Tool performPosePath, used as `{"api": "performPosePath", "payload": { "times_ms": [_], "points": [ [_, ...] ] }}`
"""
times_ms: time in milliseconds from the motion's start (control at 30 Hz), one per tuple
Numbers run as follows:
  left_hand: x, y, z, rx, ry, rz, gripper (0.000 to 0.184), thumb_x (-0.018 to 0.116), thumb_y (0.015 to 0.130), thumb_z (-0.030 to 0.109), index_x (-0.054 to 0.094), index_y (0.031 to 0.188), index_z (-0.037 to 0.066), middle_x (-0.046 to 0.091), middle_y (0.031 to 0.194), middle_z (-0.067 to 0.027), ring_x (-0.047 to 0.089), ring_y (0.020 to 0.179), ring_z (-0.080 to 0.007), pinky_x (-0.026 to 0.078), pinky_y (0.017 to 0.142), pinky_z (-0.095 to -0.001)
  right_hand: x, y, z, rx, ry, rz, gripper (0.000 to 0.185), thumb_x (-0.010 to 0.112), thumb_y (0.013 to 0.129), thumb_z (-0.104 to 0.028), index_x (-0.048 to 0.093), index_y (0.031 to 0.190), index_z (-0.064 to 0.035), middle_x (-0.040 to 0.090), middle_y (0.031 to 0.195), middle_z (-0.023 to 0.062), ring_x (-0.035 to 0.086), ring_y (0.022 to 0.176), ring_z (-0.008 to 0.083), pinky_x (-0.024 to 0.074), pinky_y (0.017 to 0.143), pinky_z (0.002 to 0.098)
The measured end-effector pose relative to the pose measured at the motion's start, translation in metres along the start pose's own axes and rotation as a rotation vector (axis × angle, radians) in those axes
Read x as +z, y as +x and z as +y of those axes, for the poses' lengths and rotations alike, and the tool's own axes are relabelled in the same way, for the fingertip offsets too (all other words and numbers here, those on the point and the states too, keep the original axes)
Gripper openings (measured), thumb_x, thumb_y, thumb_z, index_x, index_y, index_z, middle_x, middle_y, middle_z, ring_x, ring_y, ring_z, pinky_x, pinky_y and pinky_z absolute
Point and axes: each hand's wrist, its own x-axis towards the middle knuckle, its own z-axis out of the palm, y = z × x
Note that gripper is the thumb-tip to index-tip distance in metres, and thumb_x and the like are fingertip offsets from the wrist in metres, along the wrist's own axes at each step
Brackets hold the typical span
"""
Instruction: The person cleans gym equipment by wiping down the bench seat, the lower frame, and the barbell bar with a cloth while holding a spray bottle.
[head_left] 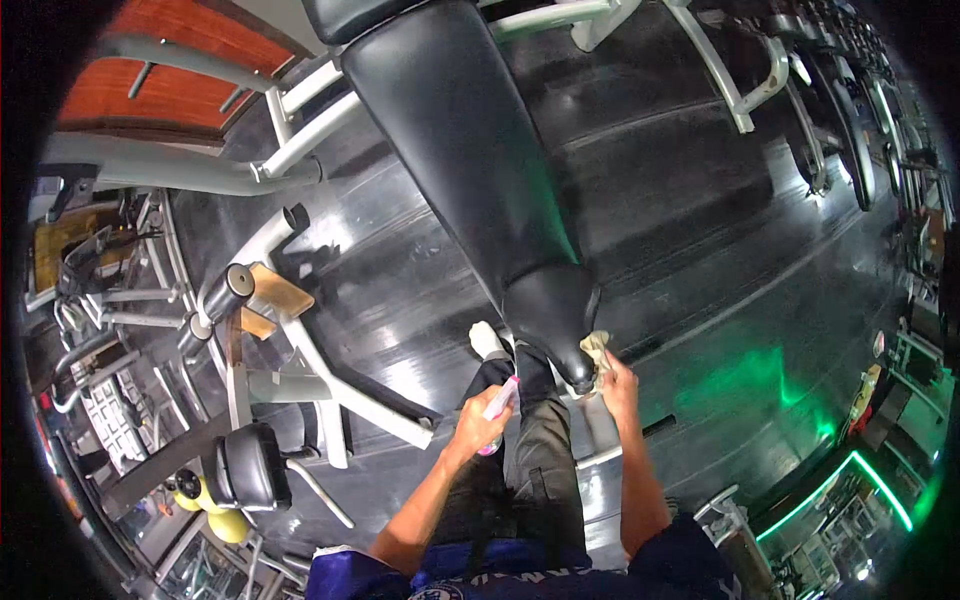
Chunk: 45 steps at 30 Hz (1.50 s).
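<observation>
My left hand [482, 425] is closed around a pink-and-white bottle [501, 398], held in front of my legs; my fingers hide most of it. In my right hand [620, 388] is a crumpled, pale yellowish cloth [596, 345]. The cloth rests against the right side of the narrow near end of a black padded bench [460, 130]. This bench slopes away from me toward the top of the view, and its near end stands just ahead of my legs.
A grey-white machine frame [350, 395] with round pads and a black seat [252, 467] stands on the left. Yellow balls [226, 522] lie at lower left. More frames [715, 70] stand at upper right. Dark flooring [680, 280] surrounds the bench.
</observation>
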Motion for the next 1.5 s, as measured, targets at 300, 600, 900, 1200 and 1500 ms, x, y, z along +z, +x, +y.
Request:
{"api": "performPosePath", "payload": {
  "times_ms": [300,600,900,1200,1500],
  "points": [
    [-0.011,-0.021,-0.020,-0.087,-0.160,0.090,0.017,0.064,0.086,0.010,0.066,0.101,0.003,0.068,0.081,-0.0093,0.066,0.071,-0.0160,0.053,0.067,-0.0316,0.038,-0.090,-0.057,0.071,0.149,0.094,0.042,0.052,0.086,-0.004,0.061,0.127,-0.0015,0.065,0.119,0.0247,0.064,0.111,0.0367,0.0496,0.094,0.0382],
    [-0.024,-0.044,-0.039,-0.151,-0.264,0.185,0.014,0.065,0.089,0.010,0.066,0.102,0.004,0.066,0.076,-0.0042,0.063,0.064,-0.0097,0.053,0.058,-0.0278,0.119,0.071,-0.125,-0.609,-0.458,-0.041,0.046,0.056,0.083,-0.005,0.063,0.126,-0.0179,0.059,0.133,0.0115,0.062,0.104,0.0342,0.0553,0.085,0.0422],
    [-0.027,-0.061,-0.065,-0.244,-0.356,0.271,0.014,0.066,0.090,0.014,0.066,0.101,0.006,0.066,0.073,-0.0039,0.063,0.061,-0.0092,0.052,0.056,-0.0275,0.220,0.170,-0.080,-0.742,-1.347,-0.313,0.030,0.054,0.091,-0.026,0.069,0.116,-0.0183,0.064,0.120,0.0005,0.052,0.118,0.0251,0.0424,0.093,0.0471],
    [-0.029,-0.066,-0.064,-0.250,-0.365,0.309,0.014,0.066,0.089,0.013,0.067,0.100,0.005,0.067,0.075,-0.0070,0.066,0.066,-0.0125,0.053,0.060,-0.0303,0.225,0.114,-0.076,-1.048,-1.648,-0.564,0.030,0.051,0.094,-0.030,0.073,0.111,-0.0178,0.063,0.120,0.0021,0.051,0.117,0.0251,0.0363,0.098,0.0481],
    [-0.018,-0.052,-0.048,-0.132,-0.365,0.304,0.013,0.066,0.089,0.011,0.066,0.101,0.005,0.068,0.080,-0.0054,0.063,0.066,-0.0112,0.052,0.062,-0.0293,0.090,0.032,-0.051,-1.254,-1.481,-0.653,0.023,0.056,0.086,-0.025,0.074,0.097,-0.0183,0.066,0.107,0.0010,0.052,0.113,0.0244,0.0370,0.098,0.0471]
  ]
}}
